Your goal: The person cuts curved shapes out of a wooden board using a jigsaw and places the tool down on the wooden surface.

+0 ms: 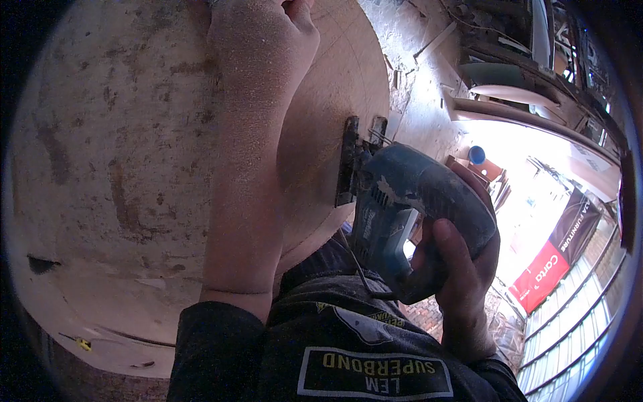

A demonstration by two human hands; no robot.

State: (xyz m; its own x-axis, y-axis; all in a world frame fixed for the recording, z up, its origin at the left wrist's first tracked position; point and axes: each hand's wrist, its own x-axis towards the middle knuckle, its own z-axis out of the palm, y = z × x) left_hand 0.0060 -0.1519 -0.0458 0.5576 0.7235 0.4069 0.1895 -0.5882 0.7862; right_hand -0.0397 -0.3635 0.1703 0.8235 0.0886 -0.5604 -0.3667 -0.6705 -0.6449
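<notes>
My right hand point(462, 261) is wrapped round the handle of a teal and black jigsaw point(408, 194), its thumb lying along the grip. The jigsaw's dark metal base plate point(347, 161) sits against the curved edge of a large, stained wooden board point(127, 154). Where the blade meets the wood is hidden. My dusty left hand point(264, 27) reaches across the board at the top of the view. Its fingers are mostly cut off by the frame, so their grip cannot be seen. Faint curved pencil lines run on the board near its rounded edge.
A cord point(358, 264) hangs between the jigsaw and my dark shirt point(362, 335). Wood pieces point(516, 94) are stacked at upper right. A blue round object point(476, 155) stands on the bright floor. A red and black banner point(542, 275) hangs by a slatted wall point(576, 321).
</notes>
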